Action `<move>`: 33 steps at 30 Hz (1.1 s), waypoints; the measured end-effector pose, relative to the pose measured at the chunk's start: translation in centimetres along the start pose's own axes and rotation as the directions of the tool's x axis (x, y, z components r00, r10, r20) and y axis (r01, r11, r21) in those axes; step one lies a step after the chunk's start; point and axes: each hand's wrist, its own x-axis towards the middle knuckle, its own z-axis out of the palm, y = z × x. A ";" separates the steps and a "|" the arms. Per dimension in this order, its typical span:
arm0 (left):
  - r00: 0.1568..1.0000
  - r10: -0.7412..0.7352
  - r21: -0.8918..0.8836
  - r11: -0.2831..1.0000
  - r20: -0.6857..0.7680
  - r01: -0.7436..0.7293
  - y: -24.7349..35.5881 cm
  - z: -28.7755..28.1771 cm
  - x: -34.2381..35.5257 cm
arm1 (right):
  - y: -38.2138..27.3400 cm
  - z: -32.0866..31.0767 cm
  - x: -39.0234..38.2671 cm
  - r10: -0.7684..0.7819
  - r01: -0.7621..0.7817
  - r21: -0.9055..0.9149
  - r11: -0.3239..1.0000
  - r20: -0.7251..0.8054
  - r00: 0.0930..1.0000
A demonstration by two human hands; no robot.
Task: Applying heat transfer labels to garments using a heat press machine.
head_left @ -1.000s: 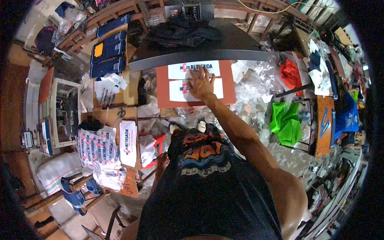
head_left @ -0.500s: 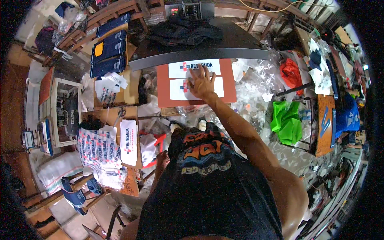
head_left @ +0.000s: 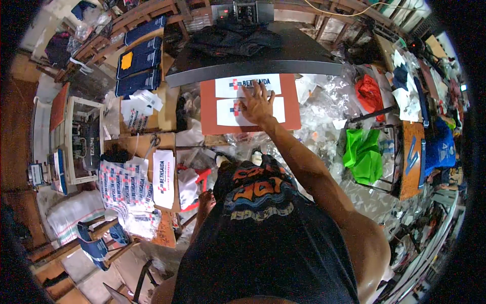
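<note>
My right hand (head_left: pixel 257 107) lies flat with fingers spread over two white printed pieces on a reddish-brown board. Its fingertips reach the lower edge of the far white piece (head_left: pixel 220 87), while the palm covers part of the near white piece (head_left: pixel 223 114). The board (head_left: pixel 210 124) shows as a border around both, its far edge under a black heat-press-like plate (head_left: pixel 253 68). Low beside my body, my left hand (head_left: pixel 206 200) is near a red stool-like frame (head_left: pixel 202 183); its fingers are small and dark, partly behind my shirt.
On the left, a small table holds a stack of white printed pieces (head_left: pixel 163 185), printed sheets (head_left: pixel 119 187) and scissors (head_left: pixel 153 143). Folded navy fabric (head_left: pixel 137 83) lies farther back. Clear plastic scraps, red fabric (head_left: pixel 368 93) and green fabric (head_left: pixel 362 157) are on the right.
</note>
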 end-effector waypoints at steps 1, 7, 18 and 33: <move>1.000 0.000 0.000 1.000 0.000 0.000 0.2 0.2 0.0 | 0.0 0.0 0.0 0.000 0.000 0.000 1.000 0.000 1.000; 0.986 0.168 0.398 0.905 -0.011 -0.150 0.6 2.0 -2.1 | 0.0 0.7 0.1 -0.014 0.015 0.020 1.000 -0.031 0.999; 0.975 0.211 0.562 0.800 0.064 -0.210 -0.9 -1.7 0.5 | -0.4 0.7 0.2 -0.012 0.012 0.003 1.000 -0.070 0.997; 0.966 0.181 0.159 0.964 0.184 -0.211 -3.5 -4.3 2.0 | -1.6 -3.2 -10.9 -0.653 0.391 0.650 0.652 0.219 0.725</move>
